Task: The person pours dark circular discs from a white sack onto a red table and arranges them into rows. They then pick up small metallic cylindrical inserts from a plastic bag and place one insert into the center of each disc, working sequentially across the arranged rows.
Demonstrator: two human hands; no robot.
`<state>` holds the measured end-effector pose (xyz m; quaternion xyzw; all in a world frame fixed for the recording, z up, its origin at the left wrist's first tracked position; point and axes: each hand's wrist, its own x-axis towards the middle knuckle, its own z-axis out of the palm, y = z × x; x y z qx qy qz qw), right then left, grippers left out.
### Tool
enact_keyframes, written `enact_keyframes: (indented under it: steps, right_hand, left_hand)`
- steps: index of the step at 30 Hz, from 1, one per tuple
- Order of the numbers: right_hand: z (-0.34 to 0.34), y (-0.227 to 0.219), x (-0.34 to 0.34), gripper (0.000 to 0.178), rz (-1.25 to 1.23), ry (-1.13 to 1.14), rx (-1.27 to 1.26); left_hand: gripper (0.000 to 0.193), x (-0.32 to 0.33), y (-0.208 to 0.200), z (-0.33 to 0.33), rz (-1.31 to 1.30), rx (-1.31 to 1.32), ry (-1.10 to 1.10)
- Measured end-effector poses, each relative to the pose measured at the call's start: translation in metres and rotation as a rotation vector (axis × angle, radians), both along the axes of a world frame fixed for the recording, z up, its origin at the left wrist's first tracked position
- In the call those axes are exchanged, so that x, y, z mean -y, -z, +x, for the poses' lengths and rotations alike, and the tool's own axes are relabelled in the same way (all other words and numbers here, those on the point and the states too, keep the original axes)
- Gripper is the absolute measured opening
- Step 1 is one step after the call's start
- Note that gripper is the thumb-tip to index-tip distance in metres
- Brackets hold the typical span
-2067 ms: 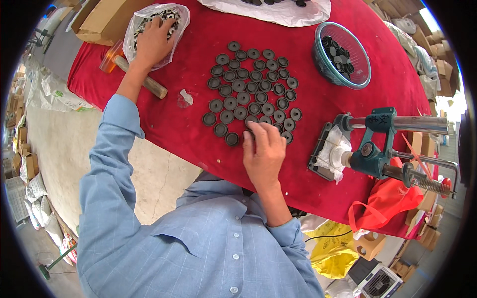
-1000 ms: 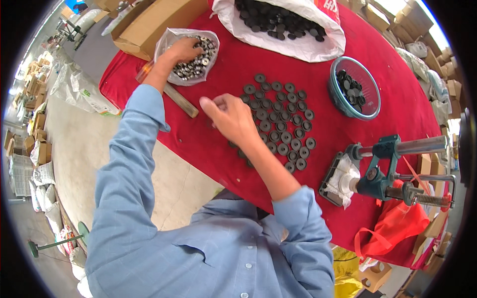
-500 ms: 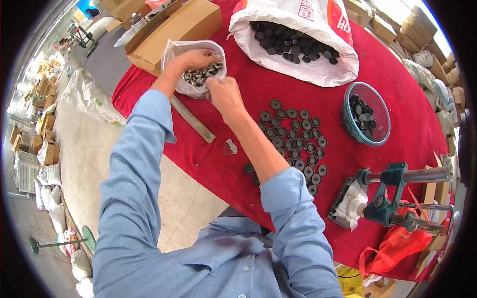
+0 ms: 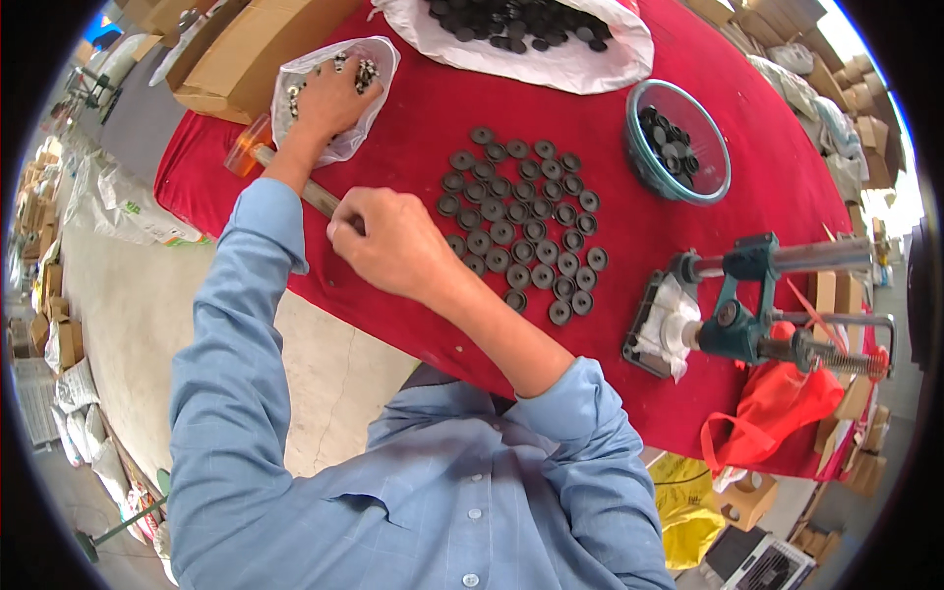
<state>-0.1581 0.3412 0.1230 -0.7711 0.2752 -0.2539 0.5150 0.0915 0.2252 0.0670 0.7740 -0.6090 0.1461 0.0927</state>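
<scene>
My left hand (image 4: 332,100) reaches into a white plastic bag (image 4: 369,110) of small shiny metal parts (image 4: 366,75), fingers apart among them. My right hand (image 4: 391,241) is closed over the red cloth, by the end of a wooden handle (image 4: 320,199). Whatever its curled fingers hold, if anything, is hidden. The handle runs under my left wrist toward a translucent orange piece (image 4: 248,146) beside the bag. To the right of my right hand, many round black caps (image 4: 501,232) lie spread out singly, rims up.
A cardboard box (image 4: 261,59) stands behind the bag. Farther back, a white sack (image 4: 590,71) spills black discs. A blue-green plastic bowl (image 4: 634,152) holds more black pieces. At right are a green hand press (image 4: 747,295) and a red bag (image 4: 787,408).
My right hand has left the bag's rim and come nearer me, closed. My left hand stays in the bag, reaching deeper. The whole view has shifted, so the table sits higher and farther left.
</scene>
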Motion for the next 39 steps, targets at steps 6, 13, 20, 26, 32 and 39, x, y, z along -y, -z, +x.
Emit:
enact_keyframes:
  steps: [6, 13, 20, 26, 32, 39]
  right_hand:
    - [-0.056, 0.002, -0.052, 0.019, 0.118, -0.024, 0.042]
    - [-0.106, 0.007, -0.084, 0.021, 0.259, -0.013, -0.015]
    - [-0.132, 0.006, -0.086, 0.018, 0.355, 0.072, 0.025]
    - [-0.132, 0.017, -0.075, 0.02, 0.681, 0.105, 0.194]
    - [-0.128, 0.035, -0.059, 0.035, 0.945, 0.29, 0.445]
    - [-0.131, 0.056, -0.056, 0.059, 0.922, 0.461, 0.612]
  left_hand:
    - [0.053, 0.004, 0.008, -0.012, -0.118, -0.103, 0.014]
    - [0.038, 0.014, 0.026, 0.021, -0.334, -0.138, 0.04]
    - [0.037, 0.023, 0.0, 0.031, -0.491, -0.91, -0.209]
    - [0.011, 0.011, -0.024, 0.031, -0.687, -2.256, 0.091]
    - [0.016, -0.062, -0.057, -0.096, -0.526, -2.644, 0.19]
    - [0.025, -0.13, 0.007, -0.24, -0.243, -2.761, 0.02]
